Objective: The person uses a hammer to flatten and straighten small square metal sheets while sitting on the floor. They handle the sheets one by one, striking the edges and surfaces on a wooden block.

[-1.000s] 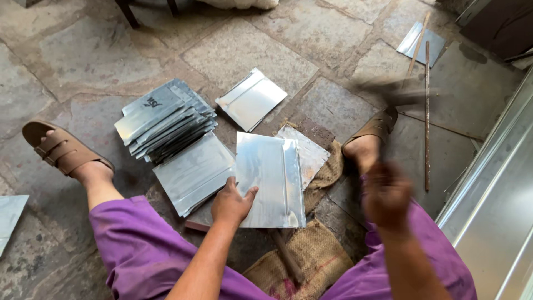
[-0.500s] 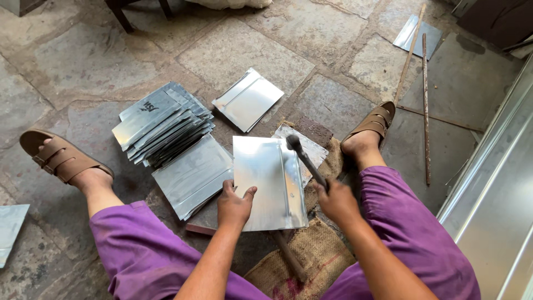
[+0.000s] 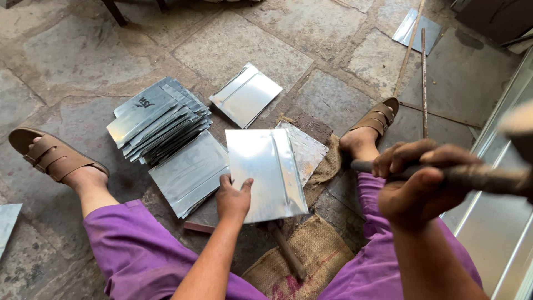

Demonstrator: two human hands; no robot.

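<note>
Vs. half a sec ago: right hand (image 3: 422,183) is raised, close to cam, fist wrapped round the hammer handle (image 3: 477,176); head blurred at frame's right edge. Left hand (image 3: 233,199) stays flat, fingers spread, pressing the metal sheet (image 3: 266,172) on the floor (image 3: 66,61) btwn the legs. Sheet lies below-left of the hammer, well apart.

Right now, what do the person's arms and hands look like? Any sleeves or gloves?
Both arms are bare, with no sleeves showing. The left hand and the right hand wear no gloves, and no rings, watch or bracelets can be seen.
</note>
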